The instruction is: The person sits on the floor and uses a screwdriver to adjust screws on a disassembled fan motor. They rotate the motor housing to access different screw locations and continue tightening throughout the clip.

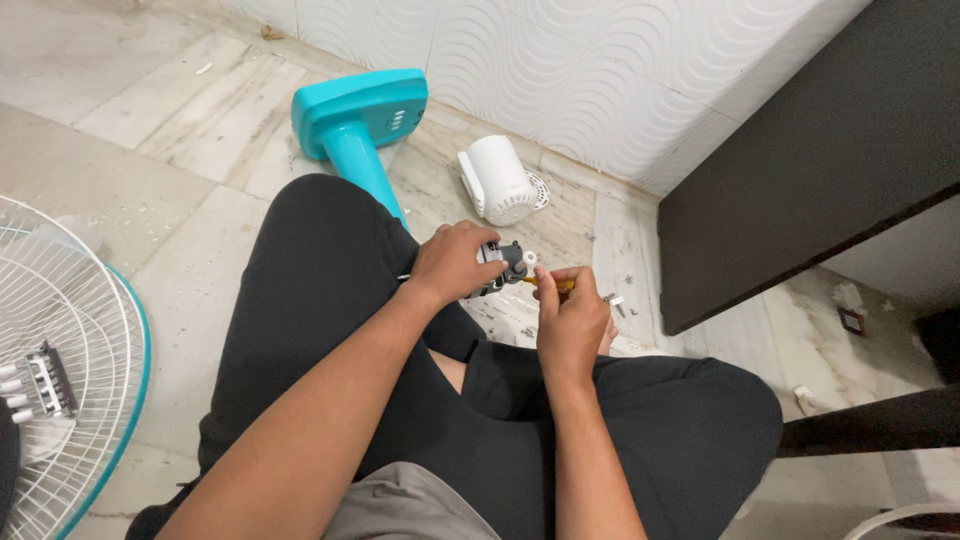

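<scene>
The left hand (455, 262) was curled tight around a small grey motor unit (503, 265), fingers wrapped over its top so that only the right end of the part showed, held above the lap between the raised knees. The right hand (570, 320) was closed narrowly on a yellow-handled screwdriver (556, 285), thumb and fingers pinched about the handle, its tip pointed left toward the motor's end; whether the tip actually touched the part could not be told. Both forearms converged from the lower edge of the view. Behind the hands, on the marble floor (150, 130), stood a white motor housing (497, 180) near the patterned white wall (600, 70), and just left of it a teal fan base (358, 118) with its stem running down behind the left knee. A white wire fan guard (60, 350) with a teal rim lay at the far left, well apart from the hands. Small screws and bits (615, 300) were scattered on the floor just beyond the right hand. A dark cabinet panel (810, 170) closed off the right side, leaving open floor mainly to the upper left.
</scene>
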